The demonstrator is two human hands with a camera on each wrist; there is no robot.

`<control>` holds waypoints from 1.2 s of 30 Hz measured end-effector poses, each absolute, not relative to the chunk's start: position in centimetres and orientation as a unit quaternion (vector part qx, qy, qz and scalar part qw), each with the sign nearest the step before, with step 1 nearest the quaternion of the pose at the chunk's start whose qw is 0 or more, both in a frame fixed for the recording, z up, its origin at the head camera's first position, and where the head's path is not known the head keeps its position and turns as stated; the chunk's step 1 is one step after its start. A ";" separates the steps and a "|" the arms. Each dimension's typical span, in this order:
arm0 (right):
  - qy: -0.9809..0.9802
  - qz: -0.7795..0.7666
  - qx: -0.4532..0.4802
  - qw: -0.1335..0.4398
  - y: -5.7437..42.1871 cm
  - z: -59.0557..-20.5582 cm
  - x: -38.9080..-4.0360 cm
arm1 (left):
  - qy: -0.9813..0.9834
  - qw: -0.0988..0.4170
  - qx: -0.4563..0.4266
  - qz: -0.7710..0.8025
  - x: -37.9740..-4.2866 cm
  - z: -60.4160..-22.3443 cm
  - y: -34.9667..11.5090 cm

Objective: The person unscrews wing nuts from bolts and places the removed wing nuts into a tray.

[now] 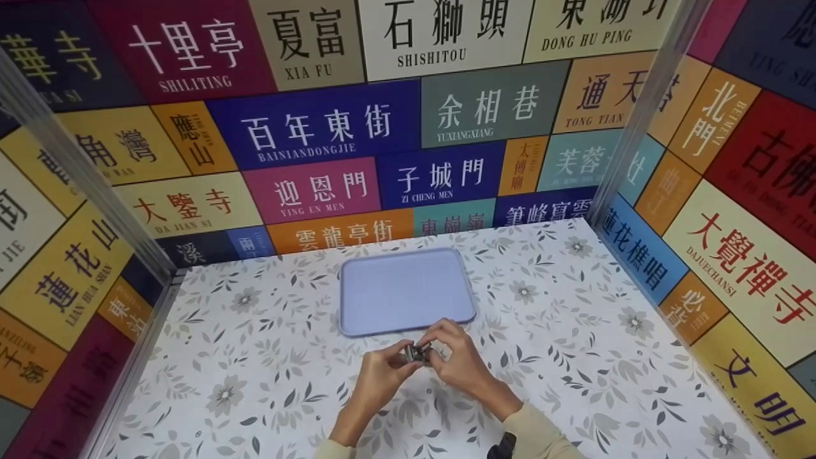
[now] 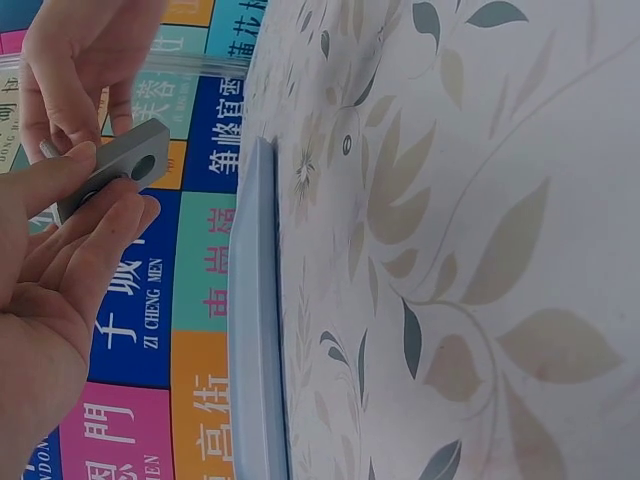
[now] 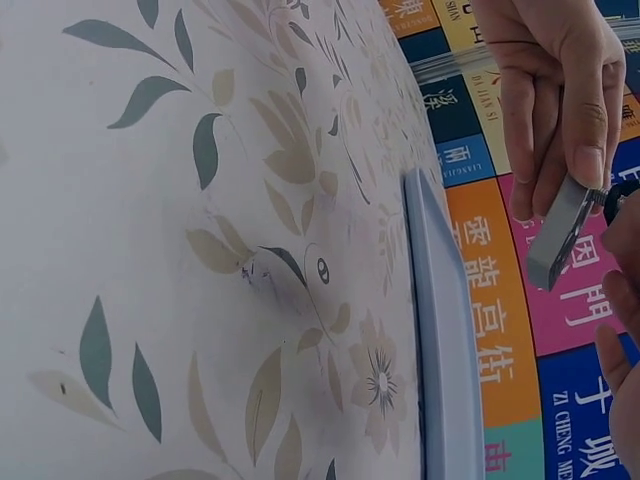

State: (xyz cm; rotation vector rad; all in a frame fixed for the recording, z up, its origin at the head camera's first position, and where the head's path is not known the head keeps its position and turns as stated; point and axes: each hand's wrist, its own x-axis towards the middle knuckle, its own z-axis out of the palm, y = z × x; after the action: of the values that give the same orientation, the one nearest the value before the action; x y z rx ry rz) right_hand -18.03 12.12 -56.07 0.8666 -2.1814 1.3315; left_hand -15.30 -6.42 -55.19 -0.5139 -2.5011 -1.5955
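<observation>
A small grey metal block [image 2: 128,162] with a round hole near one end is held between the thumb and fingers of my left hand [image 1: 377,377]. In the right wrist view, the block [image 3: 560,238] tilts downward away from the left hand's fingertips. A screw with a dark head [image 3: 620,199] and a threaded shank stands at the block's side. My right hand [image 1: 464,364] pinches at this screw, its fingers close to the left hand's. Both hands are above the table, just in front of a tray.
The shallow lavender-blue tray [image 1: 408,293] lies on the table behind the hands. A white cloth with grey flowers and leaves [image 1: 255,363] covers the table. Panels with colourful lettering [image 1: 319,131] rise at the back and both sides.
</observation>
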 end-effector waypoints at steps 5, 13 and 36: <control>-0.776 0.489 0.323 0.234 11.8 -56.0 -18.0 | -0.832 0.064 -0.166 -0.525 -15.2 -55.3 -6.3; -0.772 0.489 0.328 0.240 11.8 -56.0 -18.2 | -0.824 0.063 -0.165 -0.539 -15.3 -55.3 -6.3; -0.810 0.449 0.296 0.233 12.3 -56.8 -18.1 | -0.804 0.056 -0.157 -0.571 -15.5 -55.3 -6.3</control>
State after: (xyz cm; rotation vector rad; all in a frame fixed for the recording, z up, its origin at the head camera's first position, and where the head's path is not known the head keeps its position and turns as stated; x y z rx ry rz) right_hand -18.10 12.25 -56.78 0.8137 -2.2250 1.2332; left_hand -15.47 -6.26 -55.30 -0.4759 -2.4395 -1.7312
